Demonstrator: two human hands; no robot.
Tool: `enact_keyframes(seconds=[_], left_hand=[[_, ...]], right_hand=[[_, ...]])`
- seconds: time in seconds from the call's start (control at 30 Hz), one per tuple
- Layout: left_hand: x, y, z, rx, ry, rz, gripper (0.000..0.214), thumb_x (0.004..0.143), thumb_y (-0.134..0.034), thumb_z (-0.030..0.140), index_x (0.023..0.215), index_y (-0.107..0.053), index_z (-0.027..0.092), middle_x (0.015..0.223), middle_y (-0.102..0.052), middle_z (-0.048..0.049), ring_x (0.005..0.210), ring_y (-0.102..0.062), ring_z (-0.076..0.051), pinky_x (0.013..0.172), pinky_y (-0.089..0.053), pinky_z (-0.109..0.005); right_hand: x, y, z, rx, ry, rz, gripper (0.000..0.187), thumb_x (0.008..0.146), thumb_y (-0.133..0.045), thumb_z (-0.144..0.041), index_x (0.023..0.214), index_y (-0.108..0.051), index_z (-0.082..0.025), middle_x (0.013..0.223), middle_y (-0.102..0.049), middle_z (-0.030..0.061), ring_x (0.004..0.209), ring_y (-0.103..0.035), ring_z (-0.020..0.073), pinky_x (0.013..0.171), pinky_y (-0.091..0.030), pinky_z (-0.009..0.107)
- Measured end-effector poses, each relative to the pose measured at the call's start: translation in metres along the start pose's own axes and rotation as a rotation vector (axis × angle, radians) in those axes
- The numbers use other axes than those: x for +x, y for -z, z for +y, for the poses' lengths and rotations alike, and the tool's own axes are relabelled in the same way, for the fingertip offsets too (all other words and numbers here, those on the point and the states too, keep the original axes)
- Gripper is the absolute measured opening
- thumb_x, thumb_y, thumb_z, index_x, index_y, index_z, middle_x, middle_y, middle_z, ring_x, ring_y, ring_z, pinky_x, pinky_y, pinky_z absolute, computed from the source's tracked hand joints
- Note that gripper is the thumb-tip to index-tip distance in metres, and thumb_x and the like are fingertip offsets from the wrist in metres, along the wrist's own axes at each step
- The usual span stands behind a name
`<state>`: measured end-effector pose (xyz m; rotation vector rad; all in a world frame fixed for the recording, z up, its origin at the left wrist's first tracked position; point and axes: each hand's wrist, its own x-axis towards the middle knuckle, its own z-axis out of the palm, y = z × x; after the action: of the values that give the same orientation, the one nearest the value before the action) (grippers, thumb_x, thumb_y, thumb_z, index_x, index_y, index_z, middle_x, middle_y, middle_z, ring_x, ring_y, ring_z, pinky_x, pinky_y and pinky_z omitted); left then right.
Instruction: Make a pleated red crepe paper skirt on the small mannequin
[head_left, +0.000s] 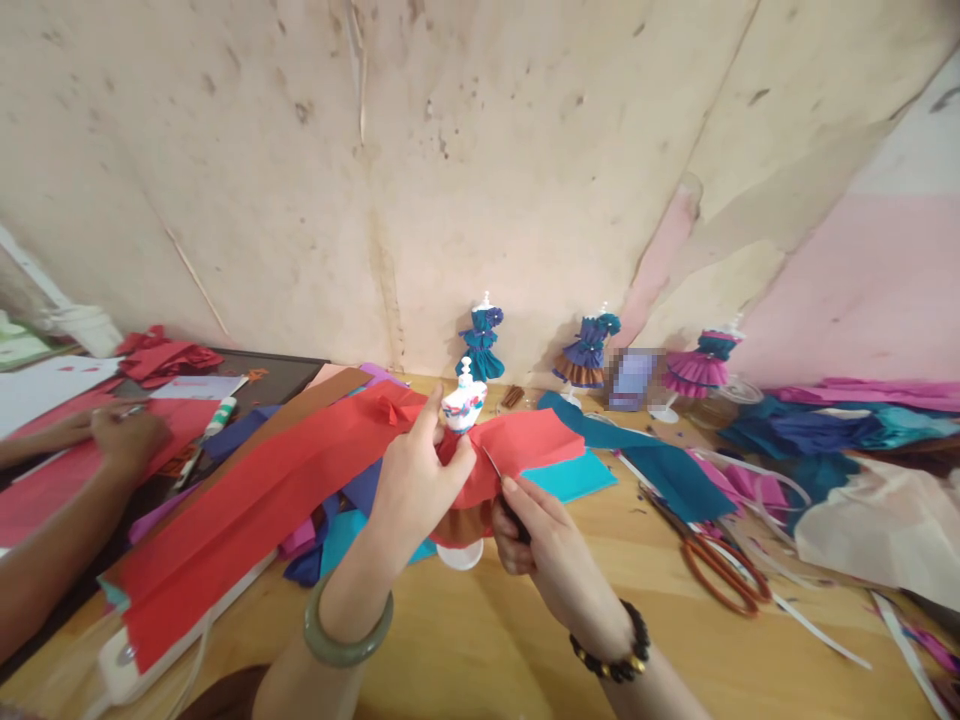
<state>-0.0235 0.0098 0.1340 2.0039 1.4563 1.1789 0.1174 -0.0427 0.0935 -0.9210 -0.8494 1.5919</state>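
My left hand (424,480) is closed round the upper body of a small white mannequin (464,408), whose top is spotted with red and blue. Red paper or cloth (517,442) spreads from its waist, over a brown and red skirt (461,525). The white round base (460,555) shows below the skirt. In my right hand (536,520) is a slim pointed metal tool with a dark handle (514,520); its tip meets the red material beside my left thumb. Its exact kind is unclear. A long red strip (262,500) lies left of my left hand.
Three dressed mannequins, teal (481,345), brown-skirted (581,355) and pink (697,365), stand by the wall. Orange-handled scissors (726,575) lie right, near a teal strip (660,465). Another person's hands (127,435) work at left. A white power strip (127,660) lies front left.
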Motion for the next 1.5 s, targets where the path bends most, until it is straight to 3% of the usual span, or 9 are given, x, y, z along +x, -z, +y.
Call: enact_keyframes(seconds=[0.3,0.53,0.73,1.07,1.33,1.5], left_hand=[[0.0000,0.0012,0.0011,-0.008,-0.004,0.006,0.062,0.085,-0.056,0.025,0.146,-0.044,0.016,0.087,-0.075,-0.0067,0.093,-0.072,-0.026,0.085,-0.056,-0.036],[-0.0010,-0.0001,0.0010,0.013,-0.004,0.007,0.066,0.084,-0.057,0.026,0.148,-0.042,0.015,0.098,-0.075,-0.0105,0.096,-0.072,-0.027,0.085,-0.056,-0.037],[-0.0018,-0.0037,-0.0005,0.034,-0.050,0.033,0.058,0.085,-0.057,0.028,0.142,-0.049,0.016,0.093,-0.075,-0.0092,0.091,-0.072,-0.025,0.080,-0.056,-0.033],[-0.0018,-0.0028,0.0016,0.066,-0.023,0.004,0.064,0.086,-0.055,0.030,0.146,-0.043,0.014,0.088,-0.074,-0.0069,0.076,-0.068,-0.020,0.065,-0.051,-0.028],[-0.0040,-0.0059,0.0018,0.066,-0.058,0.014,0.063,0.085,-0.057,0.029,0.145,-0.045,0.017,0.087,-0.075,-0.0066,0.079,-0.070,-0.022,0.069,-0.053,-0.030],[-0.0056,-0.0058,0.0031,0.068,-0.065,0.033,0.062,0.084,-0.058,0.028,0.144,-0.047,0.017,0.091,-0.076,-0.0084,0.084,-0.072,-0.024,0.072,-0.055,-0.031]], right_hand=[[0.0002,-0.0006,0.0020,-0.010,0.015,-0.010,0.060,0.069,-0.072,-0.070,0.065,-0.035,-0.022,0.050,-0.029,-0.0122,0.041,-0.016,0.0018,0.041,-0.011,0.021],[0.0000,-0.0016,0.0012,-0.028,0.028,0.010,0.059,0.072,-0.070,-0.069,0.064,-0.037,-0.021,0.052,-0.032,-0.0111,0.041,-0.018,0.0018,0.041,-0.012,0.021],[0.0004,-0.0024,-0.0005,-0.029,0.044,0.010,0.060,0.071,-0.072,-0.069,0.065,-0.035,-0.022,0.053,-0.031,-0.0116,0.042,-0.017,0.0013,0.040,-0.011,0.020],[0.0009,0.0018,0.0040,-0.039,0.068,0.010,0.060,0.073,-0.070,-0.069,0.068,-0.033,-0.023,0.053,-0.027,-0.0124,0.043,-0.015,0.0022,0.040,-0.010,0.019],[-0.0029,0.0024,-0.0008,-0.026,0.042,-0.001,0.056,0.074,-0.071,-0.066,0.070,-0.035,-0.023,0.056,-0.026,-0.0122,0.045,-0.012,0.0027,0.041,-0.009,0.019],[-0.0062,0.0050,-0.0008,-0.162,0.085,0.066,0.053,0.075,-0.066,-0.070,0.075,-0.044,-0.022,0.055,-0.031,-0.0103,0.045,-0.019,0.0048,0.041,-0.013,0.020]])
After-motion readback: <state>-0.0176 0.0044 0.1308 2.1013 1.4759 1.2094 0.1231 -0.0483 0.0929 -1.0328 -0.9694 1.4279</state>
